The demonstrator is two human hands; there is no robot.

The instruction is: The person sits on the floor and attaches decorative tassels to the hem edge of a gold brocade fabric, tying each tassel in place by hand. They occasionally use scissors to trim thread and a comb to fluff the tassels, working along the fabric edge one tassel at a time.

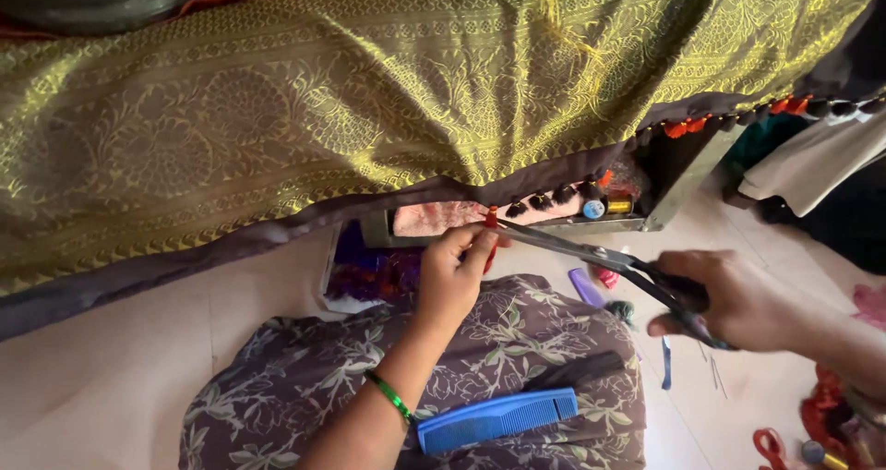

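Left hand (452, 271) pinches a small red tassel (491, 219) on the gold fabric's dark hem (305, 213), right hand (724, 299) clenched around scissors (591, 253) whose tips sit just beside that pinch; soft, light threads, probably best gripped close to the knot.

Tassel (491, 219): small, red-orange, at frame centre on the dark hem of the cloth (277, 119), pinched from below, hanging roughly upright.

Scissors (591, 256): long steel blades, dark handles, lying near-horizontal from centre to right, tips at the tassel, blades nearly together.

Cloth: gold-green brocade with dark border, draped across the upper frame, hem running diagonally, edged with black and orange tassels.
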